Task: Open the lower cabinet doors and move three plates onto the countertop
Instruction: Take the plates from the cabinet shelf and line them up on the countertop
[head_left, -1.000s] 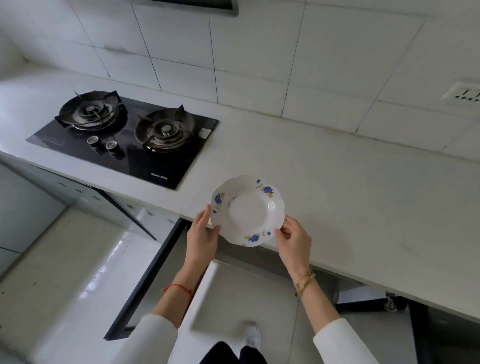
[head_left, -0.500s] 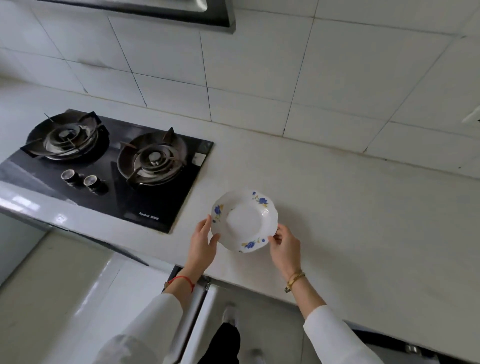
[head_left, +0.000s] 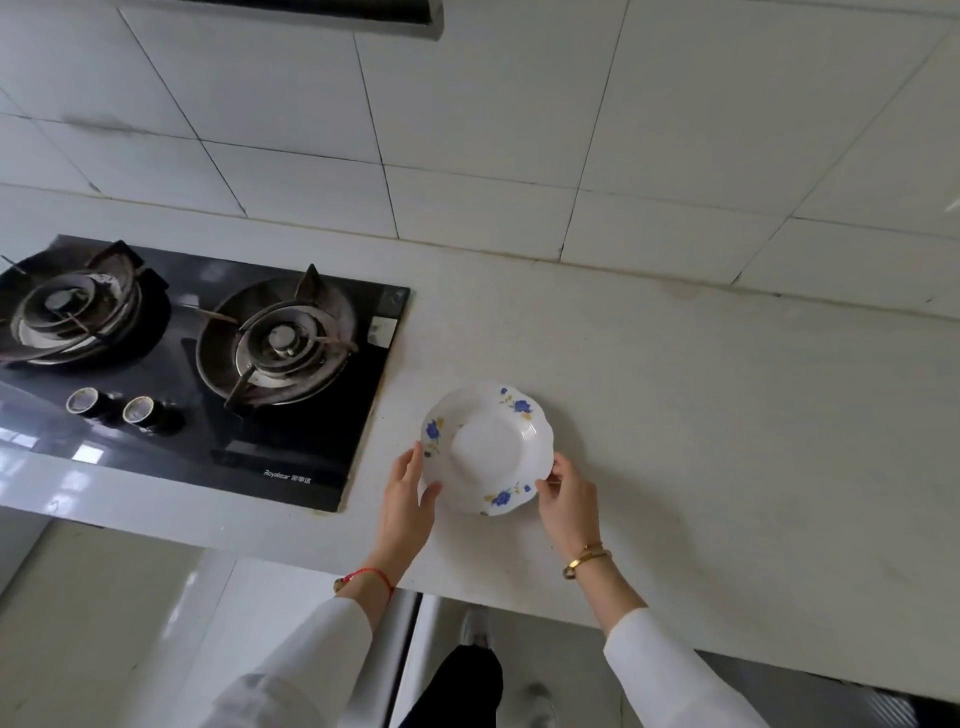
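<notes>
Item: white scalloped ceramic plate with blue flowers, over the white stone countertop, just right of the black glass two-burner gas hob. We grip its rim with left hand and right hand, on opposite sides; contact with the surface we cannot tell.

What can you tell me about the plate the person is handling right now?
The plate is white and glossy, ceramic by the look of it, with a scalloped rim, a deep round well and three blue flower sprays with yellow touches on the rim. It sits face up and roughly level over the countertop, just right of the stove. The left hand grips its left rim and the right hand its lower right rim. Whether it touches the counter is unclear.
</notes>
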